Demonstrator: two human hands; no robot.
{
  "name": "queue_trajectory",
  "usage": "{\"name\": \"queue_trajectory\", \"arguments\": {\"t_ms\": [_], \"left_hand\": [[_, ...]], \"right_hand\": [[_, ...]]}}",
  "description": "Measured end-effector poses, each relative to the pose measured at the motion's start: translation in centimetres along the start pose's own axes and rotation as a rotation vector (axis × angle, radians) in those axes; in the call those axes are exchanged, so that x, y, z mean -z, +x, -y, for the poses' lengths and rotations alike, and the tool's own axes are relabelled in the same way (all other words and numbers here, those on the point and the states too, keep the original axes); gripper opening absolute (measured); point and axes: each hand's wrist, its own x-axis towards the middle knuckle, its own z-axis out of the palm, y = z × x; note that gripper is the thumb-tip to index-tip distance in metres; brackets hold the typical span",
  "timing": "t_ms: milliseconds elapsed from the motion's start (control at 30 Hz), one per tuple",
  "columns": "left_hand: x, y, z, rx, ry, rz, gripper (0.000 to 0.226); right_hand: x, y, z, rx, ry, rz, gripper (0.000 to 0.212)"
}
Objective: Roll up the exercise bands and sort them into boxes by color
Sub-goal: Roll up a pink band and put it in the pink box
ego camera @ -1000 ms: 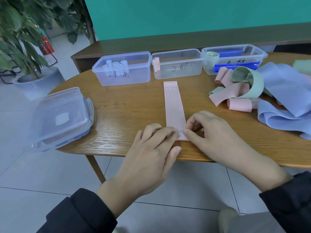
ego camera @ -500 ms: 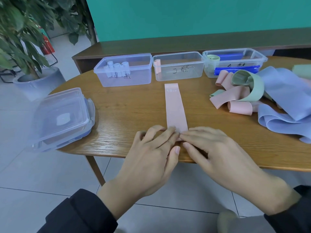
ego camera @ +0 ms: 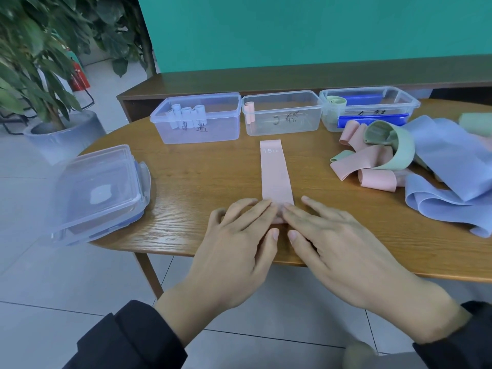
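Both hands lie palm down, side by side, with fingers straight and spread a little. The left hand (ego camera: 234, 251) and the right hand (ego camera: 343, 251) point their fingertips toward each other, almost touching, and press down flat. The 2 thumbs sit close together. Dark sleeves cover both wrists.

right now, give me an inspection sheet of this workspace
surface: oval wooden table.
job's things: pink band flat, near end under both hands; left box holds pale blue rolls, middle box one pink roll, right box a green roll and dark blue pieces.
clutter: unrolled band pile; stacked lids.
grippers: left hand and right hand press the band with straight fingers.
cables: nothing seen.
surroundings: potted plant, teal wall.
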Motion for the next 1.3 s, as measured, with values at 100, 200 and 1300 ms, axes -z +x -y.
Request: {"name": "queue_trajectory", "arguments": {"t_ms": [100,200,1300], "left_hand": [[-0.2,-0.2,0.2,-0.043,-0.025,-0.053,0.040],[-0.3,-0.1,0.2,-0.020,0.004,-0.004,0.043],[-0.4,1.7,1.0,0.007,-0.118,-0.033,0.054]], "right_hand": [[0.2,0.2,-0.1,-0.005,-0.008,0.033,0.063],[0.2,0.7,-0.3,-0.009,-0.020,0.086,0.071],[0.4,2.9,-0.7,-0.084,0.074,0.142,0.063]]}}
